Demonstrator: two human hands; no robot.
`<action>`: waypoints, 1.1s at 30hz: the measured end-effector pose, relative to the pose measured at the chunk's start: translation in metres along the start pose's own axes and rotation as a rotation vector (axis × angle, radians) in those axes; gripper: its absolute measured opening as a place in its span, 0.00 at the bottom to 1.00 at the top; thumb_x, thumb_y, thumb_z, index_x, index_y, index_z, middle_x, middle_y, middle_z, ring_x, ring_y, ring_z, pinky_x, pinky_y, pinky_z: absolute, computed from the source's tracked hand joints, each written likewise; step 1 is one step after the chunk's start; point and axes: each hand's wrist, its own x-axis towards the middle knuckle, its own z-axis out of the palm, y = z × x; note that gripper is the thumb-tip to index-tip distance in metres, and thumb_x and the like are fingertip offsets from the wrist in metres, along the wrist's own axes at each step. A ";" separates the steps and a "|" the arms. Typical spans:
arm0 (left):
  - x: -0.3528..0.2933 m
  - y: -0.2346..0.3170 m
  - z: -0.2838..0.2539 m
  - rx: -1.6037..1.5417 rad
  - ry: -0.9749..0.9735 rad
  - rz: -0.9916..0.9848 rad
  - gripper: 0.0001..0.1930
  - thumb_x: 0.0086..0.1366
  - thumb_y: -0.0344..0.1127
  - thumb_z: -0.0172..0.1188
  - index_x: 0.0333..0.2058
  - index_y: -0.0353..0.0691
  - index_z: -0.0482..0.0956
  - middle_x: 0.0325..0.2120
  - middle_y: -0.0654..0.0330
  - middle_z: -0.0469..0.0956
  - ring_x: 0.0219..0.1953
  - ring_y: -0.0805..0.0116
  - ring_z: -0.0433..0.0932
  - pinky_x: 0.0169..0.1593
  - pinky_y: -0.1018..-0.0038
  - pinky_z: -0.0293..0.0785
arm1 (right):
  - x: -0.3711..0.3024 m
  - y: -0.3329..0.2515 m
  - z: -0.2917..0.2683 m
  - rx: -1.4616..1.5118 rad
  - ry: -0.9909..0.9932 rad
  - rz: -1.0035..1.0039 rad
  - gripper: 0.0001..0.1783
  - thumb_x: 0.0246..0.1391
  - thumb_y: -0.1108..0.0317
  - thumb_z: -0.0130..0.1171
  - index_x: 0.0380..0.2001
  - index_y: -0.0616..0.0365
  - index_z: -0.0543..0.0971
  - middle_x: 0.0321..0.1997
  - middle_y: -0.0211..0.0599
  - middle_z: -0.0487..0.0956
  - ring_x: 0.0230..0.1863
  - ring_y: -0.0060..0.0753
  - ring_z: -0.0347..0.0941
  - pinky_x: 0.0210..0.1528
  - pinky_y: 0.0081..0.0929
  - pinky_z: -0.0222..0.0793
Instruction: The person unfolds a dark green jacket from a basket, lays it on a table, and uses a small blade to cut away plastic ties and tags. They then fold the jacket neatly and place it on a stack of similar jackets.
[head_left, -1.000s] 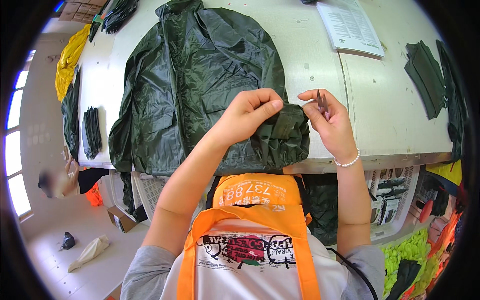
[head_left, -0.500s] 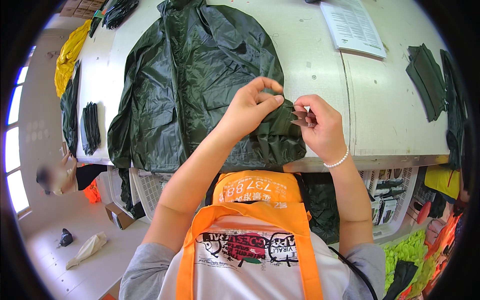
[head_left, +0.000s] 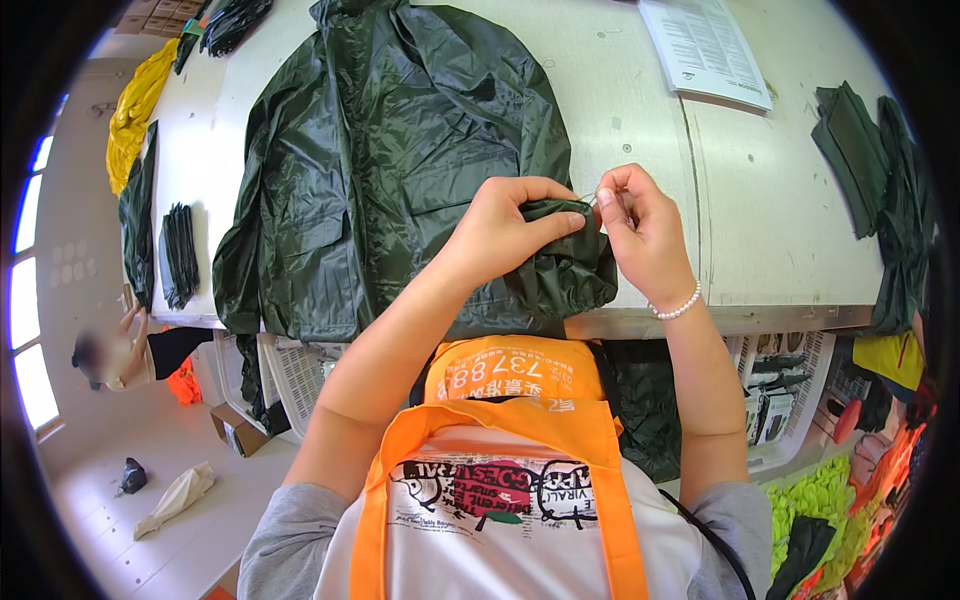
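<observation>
A dark green rain jacket (head_left: pixel 410 150) lies spread on the table, its collar toward the far edge. My left hand (head_left: pixel 500 225) is closed on the gathered sleeve end (head_left: pixel 570 265) at the jacket's right side, thumb on top of the cloth. Just right of it, my right hand (head_left: pixel 650 235) pinches thumb against forefinger at a thin loose thread (head_left: pixel 589 197) by the cloth. Only a small dark bit of the thread snips shows among the right fingers; the rest is hidden.
A white printed stack of paper (head_left: pixel 705 55) lies at the far right. Folded dark green pieces (head_left: pixel 850 160) rest at the right end, a dark bundle (head_left: pixel 180 255) at the left. White baskets (head_left: pixel 290 385) stand under the table edge (head_left: pixel 720 322). Another person (head_left: pixel 125 350) is at far left.
My left hand has turned and lifted the sleeve end into a bunch. My right fingers have closed in a pinch beside it, and the snips' blades no longer show plainly.
</observation>
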 end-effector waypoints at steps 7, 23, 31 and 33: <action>-0.003 0.004 -0.002 -0.059 0.030 -0.165 0.07 0.53 0.29 0.66 0.29 0.31 0.80 0.24 0.65 0.79 0.27 0.82 0.75 0.33 0.83 0.71 | -0.008 -0.006 -0.023 -0.075 -0.045 0.047 0.11 0.57 0.72 0.56 0.40 0.61 0.67 0.27 0.32 0.71 0.28 0.18 0.65 0.31 0.17 0.64; -0.001 0.006 -0.001 0.056 -0.022 -0.136 0.07 0.52 0.30 0.67 0.28 0.32 0.81 0.20 0.67 0.77 0.23 0.84 0.71 0.28 0.85 0.67 | -0.017 -0.007 -0.019 -0.229 -0.123 -0.056 0.09 0.55 0.70 0.59 0.36 0.60 0.71 0.30 0.39 0.77 0.31 0.33 0.76 0.35 0.24 0.70; -0.001 0.007 -0.006 0.079 -0.039 -0.179 0.08 0.51 0.31 0.68 0.27 0.33 0.81 0.19 0.69 0.75 0.22 0.85 0.69 0.26 0.85 0.65 | -0.016 -0.008 -0.018 -0.208 -0.129 -0.064 0.10 0.53 0.70 0.61 0.37 0.60 0.71 0.30 0.39 0.77 0.30 0.31 0.76 0.33 0.22 0.71; 0.000 0.004 -0.005 0.077 -0.046 -0.149 0.08 0.51 0.31 0.68 0.27 0.33 0.81 0.19 0.69 0.75 0.22 0.85 0.69 0.26 0.84 0.65 | -0.016 -0.008 -0.018 -0.227 -0.142 -0.069 0.11 0.53 0.70 0.61 0.37 0.60 0.72 0.30 0.38 0.77 0.30 0.31 0.76 0.34 0.22 0.71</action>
